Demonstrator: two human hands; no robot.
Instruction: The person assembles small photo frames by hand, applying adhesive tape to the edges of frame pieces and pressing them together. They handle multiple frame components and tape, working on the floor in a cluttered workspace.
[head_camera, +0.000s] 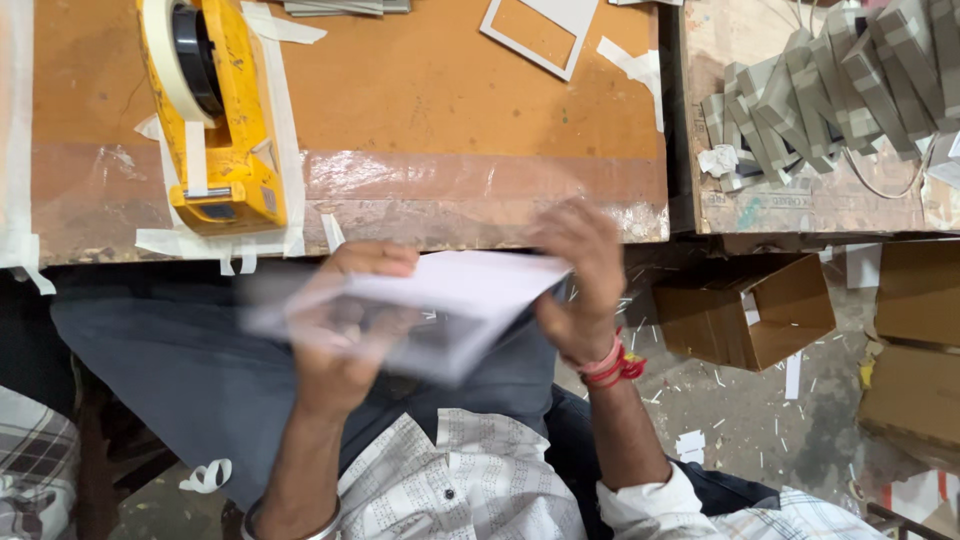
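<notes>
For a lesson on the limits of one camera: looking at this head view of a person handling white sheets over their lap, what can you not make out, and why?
- White sheets, head view: motion blur hides their print and count.
- Left hand: blurred, partly behind the sheets; grip unclear.
- Right hand: fingertips hidden behind the sheets.
- Yellow tape dispenser: top cut off by the frame edge.
- Grey cardboard pieces: overlapping, cropped at the edge; uncountable.

Workshop: tape dispenser (215, 110), stacked cardboard pieces (830, 90).

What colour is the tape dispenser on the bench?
Yellow, with a black hub: the tape dispenser, clearest in the head view.
</notes>
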